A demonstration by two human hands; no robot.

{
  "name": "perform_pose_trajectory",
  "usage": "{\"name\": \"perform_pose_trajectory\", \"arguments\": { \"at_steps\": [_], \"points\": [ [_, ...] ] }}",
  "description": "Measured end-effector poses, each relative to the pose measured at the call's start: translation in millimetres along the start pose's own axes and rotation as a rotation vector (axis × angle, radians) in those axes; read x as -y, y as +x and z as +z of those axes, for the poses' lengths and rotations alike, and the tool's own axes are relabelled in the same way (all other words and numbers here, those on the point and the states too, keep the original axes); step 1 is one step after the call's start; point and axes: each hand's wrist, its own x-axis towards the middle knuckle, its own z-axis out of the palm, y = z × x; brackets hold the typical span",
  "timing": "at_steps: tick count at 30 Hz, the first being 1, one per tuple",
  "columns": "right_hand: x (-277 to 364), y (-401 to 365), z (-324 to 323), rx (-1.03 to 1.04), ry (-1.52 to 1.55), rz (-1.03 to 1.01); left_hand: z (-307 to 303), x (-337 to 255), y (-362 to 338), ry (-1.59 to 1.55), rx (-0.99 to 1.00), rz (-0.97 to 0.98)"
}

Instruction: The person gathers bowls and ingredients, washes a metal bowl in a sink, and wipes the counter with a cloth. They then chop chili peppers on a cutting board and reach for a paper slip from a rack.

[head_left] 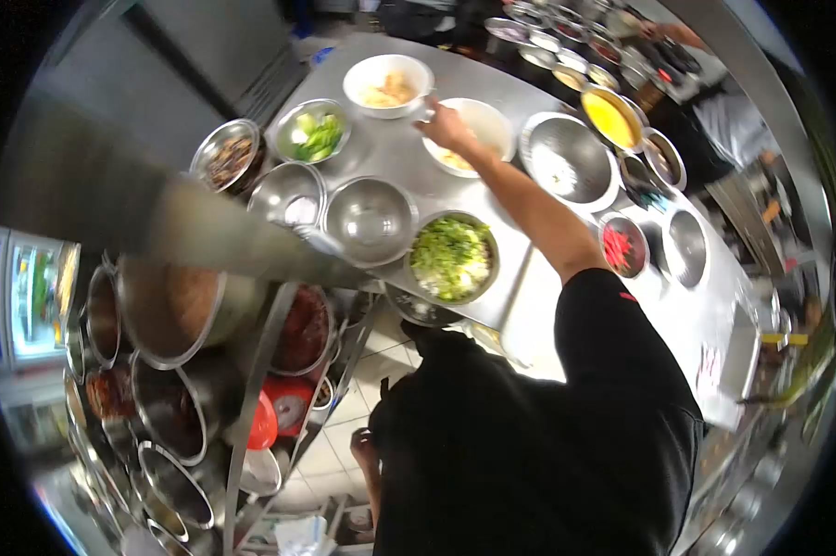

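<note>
My right hand (446,128) is stretched across the steel table, its fingers closed at the lower right side of a white bowl (358,85) with pale yellowish food in it. Just under that hand and forearm sits a second white bowl (496,125), partly hidden, with a little food at its bottom. Low beside my body hangs my left hand (364,447), fingers loosely apart, with nothing visible in it. Nearer me on the table are a bowl of chopped greens (450,255), an unfilled steel bowl (370,221) and a bowl of green leaves (318,134).
To the right stand a large colander (571,162), a bowl of red pieces (622,246) and a yellow-filled bowl (610,119). A steel post (232,222) crosses the left. Shelves with large pots (172,306) lie below it. A co-worker's arm (682,35) shows at upper right.
</note>
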Motion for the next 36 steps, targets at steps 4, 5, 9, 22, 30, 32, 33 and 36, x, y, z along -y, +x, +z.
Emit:
{"name": "perform_pose_trajectory", "arguments": {
  "at_steps": [4,5,9,22,30,32,33,36],
  "points": [
    [33.7,-116.9,-80.9,0.051,0.205,-0.035,-2.2,-34.0,65.0,0.081,0.218,0.01],
    [35.7,-157.4,-95.2,0.055,0.335,-0.016,3.3,-16.3,81.8,0.041,0.279,0.085],
    [48.2,-344.4,-157.9,0.293,0.545,-0.127,22.6,-67.7,101.2,0.034,0.56,0.014],
    [-95.1,-860.9,25.8,-0.133,1.1,1.235,115.8,-21.6,79.6,0.14,1.065,0.202],
    [-285.6,-813.6,-393.8,-0.878,-0.253,1.179,132.5,63.1,60.9,0.588,0.999,1.253],
    [-360.5,-811.9,-446.3,-0.82,-0.527,1.249,149.8,52.9,26.5,0.385,1.141,0.514],
    [-391.6,-808.0,-463.5,-0.78,-0.605,1.276,154.0,51.6,5.0,0.267,1.157,0.136],
    [-479.2,-801.4,-464.8,-0.672,-0.603,1.331,167.1,11.1,-54.7,0.545,1.135,0.24]
  ]
}}
